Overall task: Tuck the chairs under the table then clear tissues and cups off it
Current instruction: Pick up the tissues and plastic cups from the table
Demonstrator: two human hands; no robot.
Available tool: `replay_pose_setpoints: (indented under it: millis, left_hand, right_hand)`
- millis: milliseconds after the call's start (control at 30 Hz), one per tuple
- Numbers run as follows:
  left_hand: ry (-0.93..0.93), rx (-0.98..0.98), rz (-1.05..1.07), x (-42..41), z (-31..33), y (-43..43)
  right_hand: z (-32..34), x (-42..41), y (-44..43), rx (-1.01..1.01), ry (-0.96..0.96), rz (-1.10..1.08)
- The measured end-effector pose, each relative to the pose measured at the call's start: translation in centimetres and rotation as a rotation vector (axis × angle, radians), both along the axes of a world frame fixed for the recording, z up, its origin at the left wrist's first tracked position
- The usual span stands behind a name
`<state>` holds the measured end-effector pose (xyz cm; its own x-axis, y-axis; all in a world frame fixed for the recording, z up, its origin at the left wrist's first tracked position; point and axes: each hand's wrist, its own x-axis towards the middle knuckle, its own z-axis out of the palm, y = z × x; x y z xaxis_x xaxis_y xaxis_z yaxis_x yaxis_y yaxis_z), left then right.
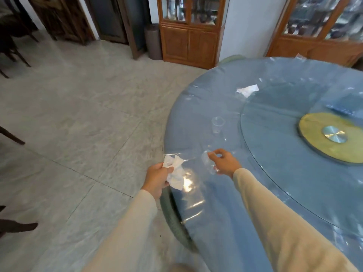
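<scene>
We're at the near-left edge of the round table under blue cloth and clear plastic cover (216, 222), mid-clearing. The left hand (157, 176) is curled tight round a crumpled white tissue wad (175, 172), held right over the table's rim with bare floor below. The right hand (225, 161) pinches a clear plastic cup (208, 162) between thumb and curled fingers, tilted on its side just above the cover.

A second clear plastic cup (217, 124) stands upright further in, near the rim of the round glass turntable (275, 154), and a flat white tissue (247, 90) lies by the far-left edge, well apart from both hands.

Here's where we judge it could slip. That wad hangs loose below the fist, so a shred may drop to the floor. The held cup is thin and tipped; any dregs would run out, and a hard squeeze would crumple it. With both hands full, reaching for the standing cup risks knocking it across the slick cover.
</scene>
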<state>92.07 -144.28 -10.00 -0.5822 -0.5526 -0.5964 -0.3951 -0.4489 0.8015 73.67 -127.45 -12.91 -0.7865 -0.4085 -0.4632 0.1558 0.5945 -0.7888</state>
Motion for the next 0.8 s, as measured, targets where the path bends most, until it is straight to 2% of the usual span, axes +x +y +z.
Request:
replay_pose_setpoints:
  millis: [200, 400, 600, 800]
  left_hand:
    - [0.012, 0.007, -0.155, -7.6, -0.2, -5.7]
    - [-0.027, -0.016, -0.349, -17.4, -1.5, -10.9]
    - [-0.026, -0.014, -0.488, -25.1, -1.9, -14.9]
    - [-0.069, -0.017, -0.603, -30.8, -3.2, -17.0]
  right_hand:
    - [0.2, -5.2, -4.6, 0.011, 0.087, -0.187]
    - [0.2, -12.6, -7.6, 0.178, 0.238, -0.358]
    - [0.3, -17.8, -9.9, 0.449, 0.399, -0.251]
    - [-1.1, -21.0, -13.2, 0.718, 0.447, -0.068]
